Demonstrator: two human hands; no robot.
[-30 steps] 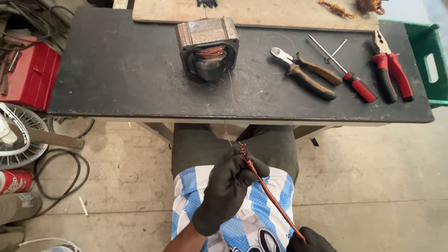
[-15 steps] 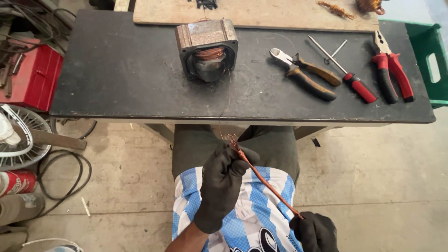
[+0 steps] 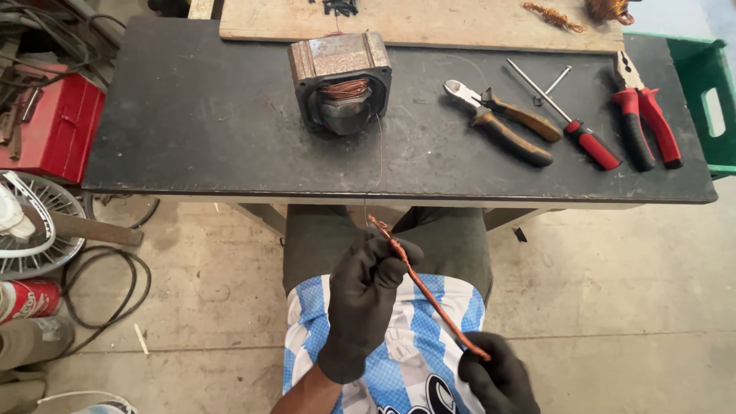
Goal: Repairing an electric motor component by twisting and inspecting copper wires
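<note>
Your gloved left hand [image 3: 364, 303] and right hand [image 3: 497, 377] stayed closed on the copper bundle [image 3: 425, 295]. Your right hand had risen; a fine wire [image 3: 378, 165] ran to the stator [image 3: 341, 80].

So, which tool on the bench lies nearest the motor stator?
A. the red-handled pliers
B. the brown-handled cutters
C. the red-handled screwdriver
B: the cutters lie just right of the stator; the screwdriver and pliers lie farther right.

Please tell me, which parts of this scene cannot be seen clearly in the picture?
- Right hand, head view: cut off by the bottom edge.
- Thin wire from the motor stator: too fine to follow down to the copper bundle.
- Left hand: its fingers hide its grip on the bundle.
</note>
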